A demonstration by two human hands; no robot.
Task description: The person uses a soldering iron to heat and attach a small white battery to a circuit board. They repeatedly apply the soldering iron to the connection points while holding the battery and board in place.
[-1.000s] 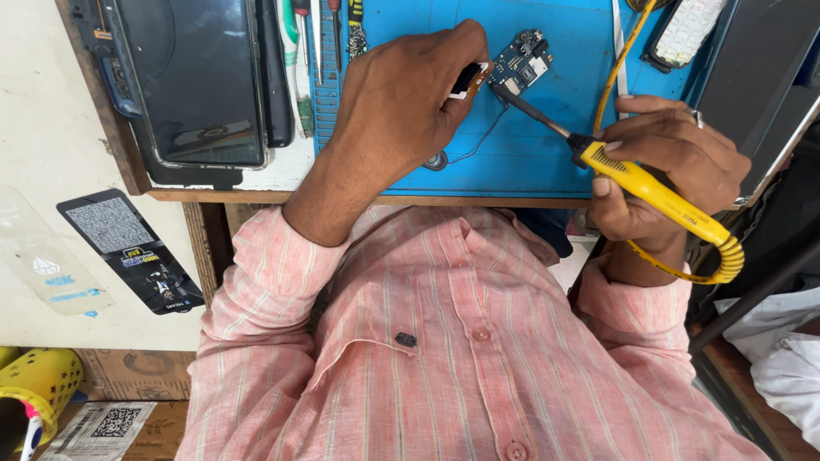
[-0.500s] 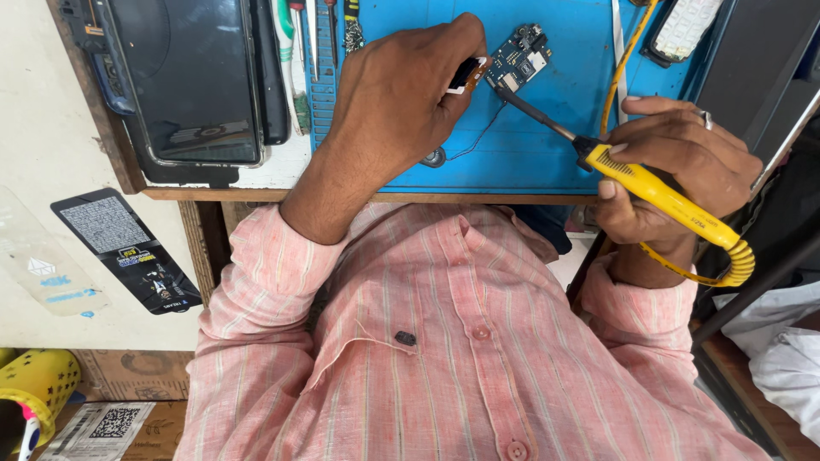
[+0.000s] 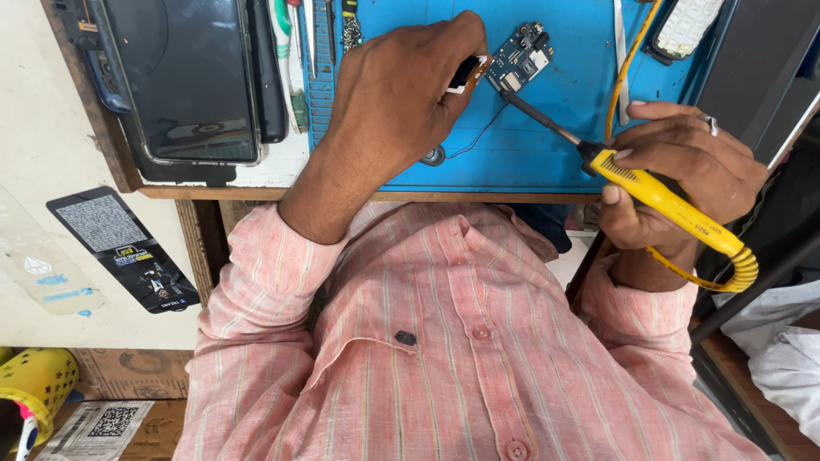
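A small blue circuit board (image 3: 523, 58) lies on a blue work mat (image 3: 547, 137). My left hand (image 3: 397, 90) pinches a small black and white part (image 3: 468, 72) against the board's left edge. My right hand (image 3: 683, 171) grips a yellow soldering iron (image 3: 662, 196), whose dark metal tip (image 3: 512, 101) touches the board's lower edge. The iron's yellow coiled cord (image 3: 726, 269) loops below my right wrist. A thin wire runs from the board to a small round part (image 3: 434, 156) on the mat.
A large dark tablet (image 3: 184, 81) lies at the left of the bench beside tweezers and screwdrivers (image 3: 299, 51). A white keypad (image 3: 688, 26) sits at top right. A black card (image 3: 124, 248) and a yellow basket (image 3: 34, 384) lie on the floor at left.
The view has shifted slightly. My right hand has drawn the soldering iron a little lower and to the right, with the tip still at the board. My left hand keeps its pinch.
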